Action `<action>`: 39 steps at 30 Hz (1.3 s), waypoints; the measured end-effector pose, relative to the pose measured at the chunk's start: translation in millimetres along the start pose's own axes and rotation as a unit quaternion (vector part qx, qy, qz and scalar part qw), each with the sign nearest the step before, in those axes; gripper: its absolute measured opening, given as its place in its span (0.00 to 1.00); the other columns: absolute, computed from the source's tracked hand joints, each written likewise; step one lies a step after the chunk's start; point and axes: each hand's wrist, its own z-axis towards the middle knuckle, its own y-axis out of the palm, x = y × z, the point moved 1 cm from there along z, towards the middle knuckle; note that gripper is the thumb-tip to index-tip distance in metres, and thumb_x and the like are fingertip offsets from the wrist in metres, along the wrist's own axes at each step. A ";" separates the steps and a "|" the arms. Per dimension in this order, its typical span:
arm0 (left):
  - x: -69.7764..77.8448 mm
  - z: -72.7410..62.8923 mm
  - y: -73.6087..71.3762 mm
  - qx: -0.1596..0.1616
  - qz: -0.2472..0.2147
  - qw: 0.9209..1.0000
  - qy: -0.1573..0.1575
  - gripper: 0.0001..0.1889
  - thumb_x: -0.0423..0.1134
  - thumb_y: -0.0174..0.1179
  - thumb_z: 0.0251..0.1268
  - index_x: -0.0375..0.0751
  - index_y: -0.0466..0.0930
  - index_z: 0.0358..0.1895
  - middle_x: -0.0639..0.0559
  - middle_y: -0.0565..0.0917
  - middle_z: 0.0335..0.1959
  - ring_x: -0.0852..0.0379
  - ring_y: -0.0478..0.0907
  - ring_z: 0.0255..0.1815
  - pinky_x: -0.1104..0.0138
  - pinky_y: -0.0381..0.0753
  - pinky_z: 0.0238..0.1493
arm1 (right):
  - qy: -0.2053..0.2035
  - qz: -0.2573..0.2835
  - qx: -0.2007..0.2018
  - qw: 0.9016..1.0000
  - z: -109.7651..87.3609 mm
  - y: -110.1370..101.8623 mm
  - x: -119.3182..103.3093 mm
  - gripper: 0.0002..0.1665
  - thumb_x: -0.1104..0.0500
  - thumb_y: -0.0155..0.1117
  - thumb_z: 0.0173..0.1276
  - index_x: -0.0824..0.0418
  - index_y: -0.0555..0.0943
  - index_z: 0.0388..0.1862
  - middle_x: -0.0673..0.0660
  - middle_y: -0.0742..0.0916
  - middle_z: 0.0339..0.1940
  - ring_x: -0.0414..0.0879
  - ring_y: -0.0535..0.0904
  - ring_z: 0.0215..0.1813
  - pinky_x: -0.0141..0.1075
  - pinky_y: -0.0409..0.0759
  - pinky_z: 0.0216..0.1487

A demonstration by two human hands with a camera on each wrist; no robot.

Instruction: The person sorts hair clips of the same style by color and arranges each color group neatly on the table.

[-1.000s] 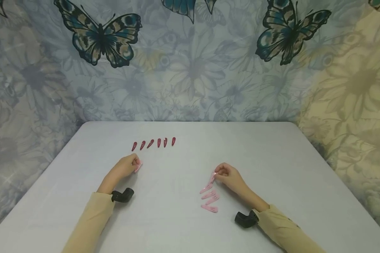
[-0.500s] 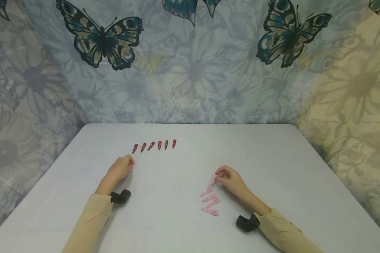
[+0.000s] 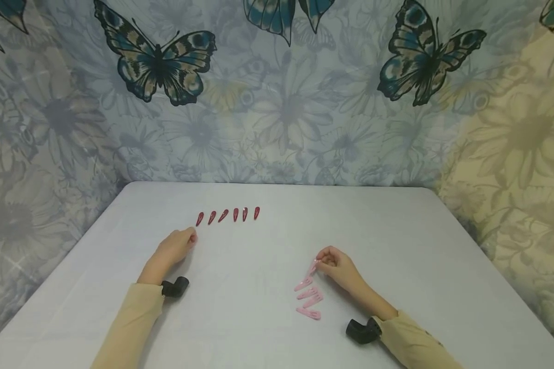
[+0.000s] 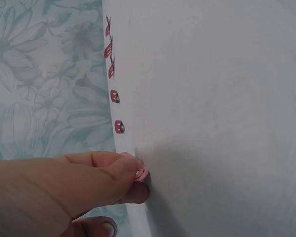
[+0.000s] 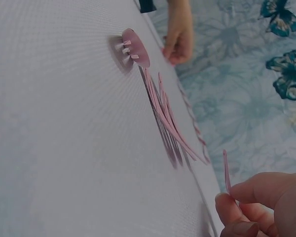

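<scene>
My left hand (image 3: 175, 246) pinches a pink hair clip (image 4: 141, 171) between thumb and finger, just in front of the leftmost red clip; the fingers cover most of it. On the right, my right hand (image 3: 339, 266) pinches one end of another pink snap hair clip (image 5: 226, 170), which sticks out from the fingertips. Below that hand, several pink hair clips (image 3: 308, 313) lie in a loose zigzag column on the white table. One pink clip (image 5: 135, 48) shows its prongs close up in the right wrist view.
Several dark red hair clips (image 3: 235, 214) form a row near the back of the white table (image 3: 258, 328). Behind the table stands a wall (image 3: 291, 113) with butterflies and flowers. Black wrist cameras (image 3: 362, 331) sit at both cuffs.
My left hand has drawn slightly left with its pink clip, which is now more hidden by the fingers. The right hand keeps its pinch. The head view has shifted a little.
</scene>
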 end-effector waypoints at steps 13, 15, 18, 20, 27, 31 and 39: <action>-11.1 2.4 -3.2 0.016 -0.022 0.999 0.021 0.09 0.26 0.68 0.74 0.36 0.77 0.36 0.45 0.80 0.33 0.45 0.75 0.37 0.48 0.79 0.44 | -0.002 0.001 -0.011 1.000 2.5 -1.3 2.6 0.08 0.74 0.67 0.70 0.78 0.76 0.41 0.49 0.80 0.29 0.36 0.71 0.28 0.28 0.72 0.31; -12.6 2.3 -4.4 0.018 -0.027 0.999 0.006 0.08 0.27 0.69 0.74 0.36 0.78 0.37 0.43 0.80 0.34 0.44 0.75 0.37 0.48 0.79 0.44 | 0.001 0.003 -0.012 1.000 2.5 -1.3 2.9 0.08 0.74 0.67 0.70 0.78 0.76 0.42 0.49 0.80 0.29 0.36 0.71 0.28 0.28 0.72 0.32; -14.7 1.4 -6.1 0.017 -0.034 0.999 -0.025 0.06 0.30 0.69 0.74 0.31 0.82 0.40 0.42 0.79 0.34 0.44 0.74 0.37 0.49 0.78 0.42 | 0.003 0.005 -0.013 1.000 2.4 -1.1 3.0 0.08 0.74 0.67 0.70 0.78 0.76 0.42 0.49 0.80 0.29 0.36 0.71 0.29 0.28 0.72 0.32; -15.2 0.6 -7.2 0.014 -0.038 0.998 -0.046 0.08 0.32 0.69 0.75 0.27 0.84 0.45 0.42 0.79 0.34 0.44 0.75 0.37 0.50 0.78 0.42 | 0.004 0.005 -0.013 1.000 2.4 -0.9 3.1 0.08 0.73 0.67 0.70 0.77 0.76 0.42 0.49 0.80 0.30 0.36 0.71 0.29 0.28 0.72 0.32; -18.5 0.7 -9.2 0.006 -0.053 0.994 -0.092 0.14 0.36 0.70 0.76 0.28 0.89 0.56 0.28 0.85 0.47 0.36 0.80 0.47 0.45 0.80 0.54 | 0.006 0.004 -0.013 1.000 3.2 -0.9 2.5 0.08 0.73 0.68 0.71 0.77 0.77 0.42 0.49 0.81 0.30 0.36 0.71 0.29 0.28 0.72 0.32; -24.2 1.6 -6.6 0.008 -0.068 0.993 -0.097 0.16 0.38 0.71 0.76 0.27 0.88 0.55 0.23 0.84 0.53 0.33 0.80 0.51 0.42 0.79 0.58 | 0.006 0.003 -0.011 1.000 3.4 -1.0 1.9 0.08 0.73 0.68 0.71 0.77 0.77 0.42 0.49 0.81 0.30 0.36 0.71 0.29 0.28 0.72 0.32; -29.6 1.2 -5.9 0.013 -0.078 0.992 -0.096 0.18 0.41 0.72 0.76 0.27 0.89 0.55 0.25 0.84 0.49 0.36 0.79 0.47 0.44 0.79 0.55 | 0.000 0.002 -0.010 1.000 4.2 -1.1 3.0 0.09 0.74 0.67 0.69 0.79 0.77 0.42 0.49 0.82 0.31 0.37 0.71 0.30 0.29 0.71 0.33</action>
